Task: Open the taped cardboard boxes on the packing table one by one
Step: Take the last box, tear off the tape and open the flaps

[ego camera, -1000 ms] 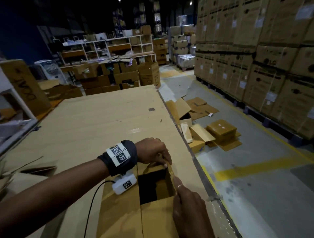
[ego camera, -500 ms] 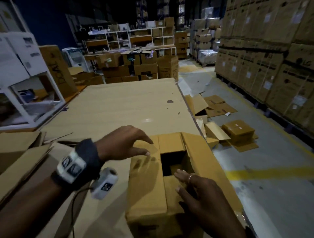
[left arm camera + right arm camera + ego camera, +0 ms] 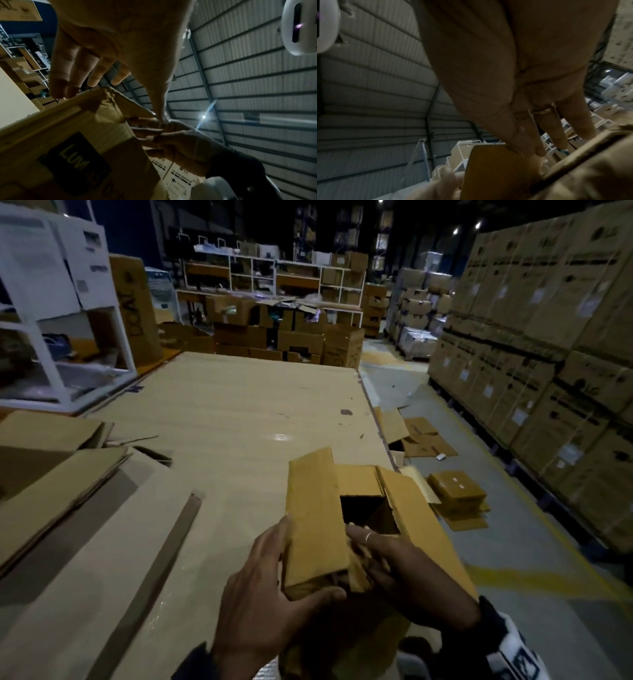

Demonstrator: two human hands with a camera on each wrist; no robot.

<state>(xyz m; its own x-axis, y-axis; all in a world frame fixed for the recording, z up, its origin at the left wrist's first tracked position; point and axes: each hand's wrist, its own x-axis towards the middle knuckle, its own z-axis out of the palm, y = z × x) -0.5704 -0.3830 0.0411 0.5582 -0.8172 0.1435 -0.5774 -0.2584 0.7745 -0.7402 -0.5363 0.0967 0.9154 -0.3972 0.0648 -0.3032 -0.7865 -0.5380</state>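
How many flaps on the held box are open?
3: left flap upright in left hand, far flap back, right flap outward; a fourth may hide under the right hand.
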